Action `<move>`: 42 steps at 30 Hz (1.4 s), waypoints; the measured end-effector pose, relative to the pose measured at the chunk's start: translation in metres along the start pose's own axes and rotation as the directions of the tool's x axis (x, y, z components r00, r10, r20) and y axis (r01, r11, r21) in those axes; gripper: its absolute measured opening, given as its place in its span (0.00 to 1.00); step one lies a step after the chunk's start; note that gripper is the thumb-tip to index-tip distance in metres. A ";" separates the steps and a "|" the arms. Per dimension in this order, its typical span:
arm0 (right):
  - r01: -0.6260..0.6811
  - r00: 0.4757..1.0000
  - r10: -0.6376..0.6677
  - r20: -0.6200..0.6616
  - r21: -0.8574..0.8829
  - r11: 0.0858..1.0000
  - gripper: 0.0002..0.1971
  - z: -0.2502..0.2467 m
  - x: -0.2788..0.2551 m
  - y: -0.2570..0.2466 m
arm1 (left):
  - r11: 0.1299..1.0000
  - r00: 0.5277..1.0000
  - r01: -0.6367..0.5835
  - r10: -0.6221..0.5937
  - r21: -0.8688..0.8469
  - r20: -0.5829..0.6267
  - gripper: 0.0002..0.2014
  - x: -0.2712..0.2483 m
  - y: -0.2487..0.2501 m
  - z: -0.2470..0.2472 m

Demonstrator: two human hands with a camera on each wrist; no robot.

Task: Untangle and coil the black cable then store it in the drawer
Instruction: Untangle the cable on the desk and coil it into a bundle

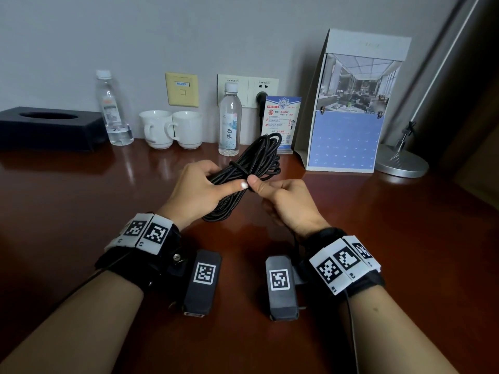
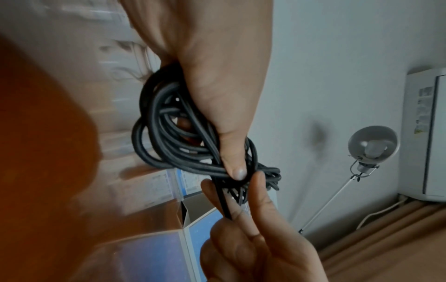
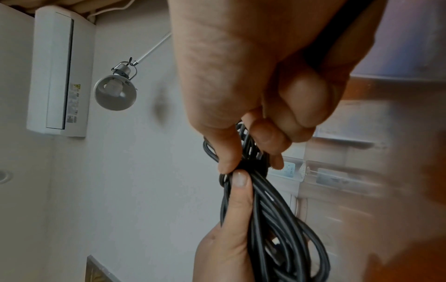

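Observation:
The black cable (image 1: pixel 253 160) is gathered into a long bundle of loops, held above the wooden desk (image 1: pixel 81 201) in front of me. One strand is wrapped crosswise around its middle. My left hand (image 1: pixel 201 186) grips the bundle at that waist, thumb pressed on top (image 2: pixel 237 171). My right hand (image 1: pixel 272 191) pinches the cable right beside it, thumb tip against the left thumb (image 3: pixel 228 164). In the right wrist view the loops (image 3: pixel 277 219) hang below the wrapped waist. No drawer is in view.
Along the wall stand a black tissue box (image 1: pixel 48 128), two water bottles (image 1: pixel 229 120), two white cups (image 1: pixel 172 129), a small sign card (image 1: pixel 282 122), a desk calendar (image 1: pixel 348 109) and a lamp base (image 1: pixel 402 163). Wall sockets (image 1: pixel 247 90) sit behind.

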State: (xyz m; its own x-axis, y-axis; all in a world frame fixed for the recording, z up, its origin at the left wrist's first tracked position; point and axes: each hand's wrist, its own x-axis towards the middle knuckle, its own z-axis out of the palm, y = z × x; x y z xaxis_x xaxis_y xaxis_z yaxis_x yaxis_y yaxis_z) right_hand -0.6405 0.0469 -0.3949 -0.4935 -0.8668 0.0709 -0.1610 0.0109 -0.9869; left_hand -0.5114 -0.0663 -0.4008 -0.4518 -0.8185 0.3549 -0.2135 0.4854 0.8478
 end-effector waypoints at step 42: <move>0.220 0.953 -0.232 0.194 0.083 0.972 0.19 -0.005 -0.001 0.012 | 0.664 0.632 0.621 -0.109 -0.417 0.767 0.33 -0.012 0.010 0.000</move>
State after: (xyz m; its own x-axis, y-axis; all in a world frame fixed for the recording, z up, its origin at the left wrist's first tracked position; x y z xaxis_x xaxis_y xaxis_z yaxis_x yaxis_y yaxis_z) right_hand -0.6468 0.0501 -0.4063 -0.2676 -0.9254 0.2684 -0.1939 -0.2211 -0.9558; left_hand -0.5079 -0.0517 -0.3964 -0.9268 -0.3347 -0.1706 -0.0608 -0.3144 0.9473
